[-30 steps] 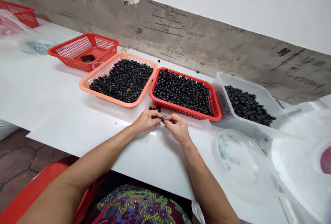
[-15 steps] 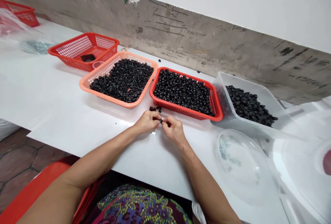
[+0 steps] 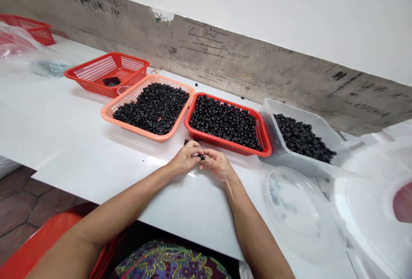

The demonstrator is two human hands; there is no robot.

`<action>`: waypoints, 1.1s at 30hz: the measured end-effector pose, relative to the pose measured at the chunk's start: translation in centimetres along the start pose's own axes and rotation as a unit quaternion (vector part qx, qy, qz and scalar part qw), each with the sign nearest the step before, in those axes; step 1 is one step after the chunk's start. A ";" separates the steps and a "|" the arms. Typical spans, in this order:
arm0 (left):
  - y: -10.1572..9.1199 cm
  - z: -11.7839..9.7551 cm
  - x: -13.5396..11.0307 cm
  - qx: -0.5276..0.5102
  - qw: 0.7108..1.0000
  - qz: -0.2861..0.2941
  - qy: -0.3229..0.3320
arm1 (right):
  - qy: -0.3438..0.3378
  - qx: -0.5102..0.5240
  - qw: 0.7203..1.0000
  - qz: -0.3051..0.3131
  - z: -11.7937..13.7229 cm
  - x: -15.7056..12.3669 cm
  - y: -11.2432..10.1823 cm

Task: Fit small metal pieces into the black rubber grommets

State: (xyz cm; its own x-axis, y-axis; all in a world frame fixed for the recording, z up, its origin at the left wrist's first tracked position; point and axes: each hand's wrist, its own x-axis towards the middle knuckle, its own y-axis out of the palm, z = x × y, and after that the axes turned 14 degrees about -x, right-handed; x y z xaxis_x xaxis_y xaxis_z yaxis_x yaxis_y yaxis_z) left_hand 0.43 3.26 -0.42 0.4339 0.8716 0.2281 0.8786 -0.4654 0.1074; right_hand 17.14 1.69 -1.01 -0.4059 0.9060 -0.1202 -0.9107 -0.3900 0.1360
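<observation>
My left hand (image 3: 185, 159) and my right hand (image 3: 218, 164) meet over the white table (image 3: 64, 128), fingertips pinched together on a small black ring part (image 3: 201, 157). Just beyond them stands a red basket (image 3: 265, 141) heaped with black ring parts. To its left an orange basket (image 3: 107, 113) holds more black parts. A few loose black parts (image 3: 186, 141) lie by the red basket's front edge, partly hidden behind my left hand.
A clear tub (image 3: 309, 165) of black parts stands on the right. A clear plastic bowl (image 3: 302, 214) with small metal bits sits near my right arm. Another red basket (image 3: 96, 71), nearly bare, is at the back left. A stained wall runs behind.
The view has tilted slightly, so everything sits a little lower in the picture. Both hands stay pinched together on the small black part, fingers shifting slightly.
</observation>
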 end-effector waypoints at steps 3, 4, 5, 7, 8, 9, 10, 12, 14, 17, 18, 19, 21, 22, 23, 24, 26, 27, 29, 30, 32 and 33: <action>-0.1 0.4 0.0 -0.008 1.000 -0.001 0.005 | 0.001 0.024 0.999 0.031 0.1 -0.1 0.2; -0.1 0.5 0.0 -0.014 1.000 -0.001 0.006 | -0.001 0.026 0.999 0.032 0.1 -0.1 0.3; -0.1 0.5 0.0 -0.022 1.000 -0.003 0.008 | -0.006 0.026 0.999 0.028 0.1 -0.1 0.3; 0.1 0.6 0.0 -0.042 0.999 -0.010 0.012 | -0.015 0.018 1.000 0.014 0.1 0.0 0.3; 0.2 0.5 0.0 -0.059 0.998 -0.016 0.006 | -0.019 0.013 1.000 0.006 0.1 0.0 0.4; 0.4 0.4 0.0 -0.081 0.996 -0.021 -0.008 | -0.021 0.009 1.000 -0.004 0.1 0.0 0.4; 0.5 0.4 0.0 -0.103 0.994 -0.026 -0.026 | -0.024 0.004 1.000 -0.015 0.0 0.0 0.5; 0.9 0.2 -0.2 -0.127 0.990 -0.033 -0.058 | -0.033 -0.016 0.999 -0.032 0.0 0.0 0.7; 1.2 0.3 -0.4 -0.099 0.992 -0.029 -0.074 | -0.044 -0.059 0.996 -0.042 0.1 0.0 1.0; 1.3 0.6 -0.6 -0.026 0.996 -0.004 -0.084 | -0.060 -0.142 0.987 -0.052 0.3 -0.2 1.5; 1.2 0.8 -0.7 -0.016 0.996 0.004 -0.083 | -0.065 -0.164 0.983 -0.056 0.5 -0.2 1.6; 1.2 0.9 -0.7 -0.014 0.997 0.011 -0.078 | -0.070 -0.181 0.979 -0.057 0.6 -0.3 1.7; 1.0 1.3 -0.6 -0.027 0.997 0.025 -0.062 | -0.077 -0.199 0.975 -0.058 0.7 -0.3 1.7; 0.9 1.4 -0.5 -0.036 0.997 0.033 -0.055 | -0.078 -0.203 0.974 -0.058 0.7 -0.3 1.7; 0.9 1.4 -0.5 -0.046 0.997 0.041 -0.052 | -0.077 -0.204 0.974 -0.059 0.6 -0.3 1.6; 0.8 1.4 -0.4 -0.055 0.996 0.047 -0.051 | -0.074 -0.200 0.975 -0.058 0.5 -0.3 1.5; 0.8 1.3 -0.4 -0.060 0.995 0.057 -0.055 | -0.067 -0.178 0.980 -0.055 0.2 -0.1 1.3; 0.9 1.1 -0.4 -0.055 0.995 0.056 -0.058 | -0.062 -0.161 0.984 -0.052 -0.1 -0.1 1.3; 1.0 0.9 -0.5 -0.041 0.997 0.034 -0.063 | -0.046 -0.125 0.990 -0.051 -0.4 0.0 1.5; 1.1 0.8 -0.6 -0.043 0.997 0.015 -0.064 | -0.036 -0.108 0.992 -0.054 -0.5 0.0 1.6; 1.1 0.6 -0.6 -0.081 0.995 -0.023 -0.062 | -0.020 -0.079 0.995 -0.065 -0.1 -0.1 1.8; 1.1 0.6 -0.6 -0.111 0.991 -0.038 -0.057 | -0.019 -0.065 0.995 -0.073 0.4 -0.3 1.7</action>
State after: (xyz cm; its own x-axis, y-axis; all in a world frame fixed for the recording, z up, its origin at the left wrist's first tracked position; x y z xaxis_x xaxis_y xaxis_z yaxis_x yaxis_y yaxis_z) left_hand 1.27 2.31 -1.02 0.4000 0.9109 0.1010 0.8491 -0.4098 0.3333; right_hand 15.75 0.84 -0.33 -0.2669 0.9593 -0.0923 -0.9631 -0.2688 -0.0093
